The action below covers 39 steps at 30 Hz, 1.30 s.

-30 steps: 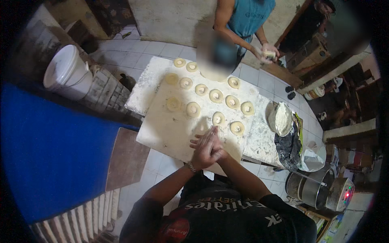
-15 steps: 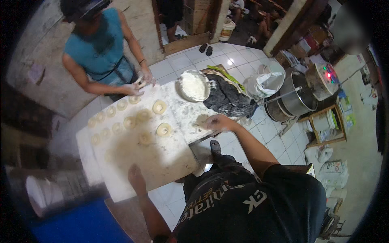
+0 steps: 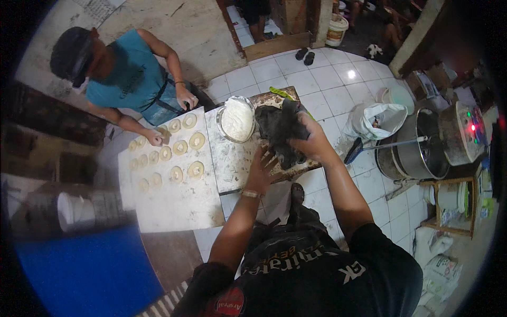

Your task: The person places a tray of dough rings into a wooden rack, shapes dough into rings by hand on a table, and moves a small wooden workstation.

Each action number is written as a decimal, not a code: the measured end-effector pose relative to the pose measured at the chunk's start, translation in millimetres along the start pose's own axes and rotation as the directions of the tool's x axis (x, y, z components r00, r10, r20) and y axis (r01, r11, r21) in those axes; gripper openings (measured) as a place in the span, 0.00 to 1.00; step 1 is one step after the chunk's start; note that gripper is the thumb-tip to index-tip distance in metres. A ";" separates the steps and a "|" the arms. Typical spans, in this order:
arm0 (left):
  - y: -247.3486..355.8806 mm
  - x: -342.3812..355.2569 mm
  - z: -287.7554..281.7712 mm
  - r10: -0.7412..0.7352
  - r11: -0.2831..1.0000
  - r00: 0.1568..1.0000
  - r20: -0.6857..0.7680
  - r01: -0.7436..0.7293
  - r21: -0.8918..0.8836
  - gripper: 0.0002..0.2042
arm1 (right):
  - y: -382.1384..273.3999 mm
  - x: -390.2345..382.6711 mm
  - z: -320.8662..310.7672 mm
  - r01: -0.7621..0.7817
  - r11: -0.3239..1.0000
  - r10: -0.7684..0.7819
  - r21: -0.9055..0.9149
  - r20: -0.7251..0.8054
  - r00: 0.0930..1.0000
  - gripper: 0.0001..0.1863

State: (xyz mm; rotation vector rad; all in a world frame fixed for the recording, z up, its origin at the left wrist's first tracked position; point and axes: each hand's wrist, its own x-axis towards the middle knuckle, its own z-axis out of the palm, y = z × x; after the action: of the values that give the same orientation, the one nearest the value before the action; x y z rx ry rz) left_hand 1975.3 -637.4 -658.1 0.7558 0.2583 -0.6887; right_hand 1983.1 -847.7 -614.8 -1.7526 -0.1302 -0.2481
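Note:
My right hand (image 3: 311, 140) grips a bunched dark grey cloth (image 3: 277, 132) over the right end of the floury work table (image 3: 232, 164). Beside the cloth's near edge, my left hand (image 3: 261, 171) has its fingers spread and holds nothing; whether the fingertips touch the cloth I cannot tell. A bowl of white flour (image 3: 236, 117) stands just left of the cloth. Farther left, several ring-shaped pieces of dough (image 3: 180, 147) lie in rows on a pale board (image 3: 182, 211).
Across the board a co-worker (image 3: 132, 74) in a blue sleeveless top has one hand by the dough rings. To the right stand a bucket with a white bag (image 3: 377, 119) and a large metal pot (image 3: 430, 137). A white bucket (image 3: 76, 211) is at far left.
My right hand has taken hold of the cloth, which is now bunched up. My left hand has moved from over the board rightward to beside the cloth. The co-worker's hands have moved apart.

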 end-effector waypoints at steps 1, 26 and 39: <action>10.4 10.7 33.9 -0.063 0.931 0.978 0.199 0.129 -0.342 0.25 | -12.7 -5.2 -10.8 0.033 0.998 -0.044 0.062 0.172 0.984 0.30; -132.1 -13.0 14.8 0.861 0.193 0.482 0.160 -0.603 0.774 0.21 | -27.3 -77.9 10.4 0.189 0.976 -0.216 0.104 0.445 0.869 0.34; -174.9 -41.8 173.3 0.609 0.195 0.759 0.230 -0.424 0.884 0.21 | 61.6 -97.4 -112.8 -0.492 0.743 0.225 0.453 0.523 0.822 0.24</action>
State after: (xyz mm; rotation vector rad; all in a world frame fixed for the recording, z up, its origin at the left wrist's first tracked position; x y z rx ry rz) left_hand 1824.7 -831.0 -611.2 1.9053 -0.3029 0.0068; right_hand 1891.8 -965.4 -676.5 -1.1560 -0.1567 0.4587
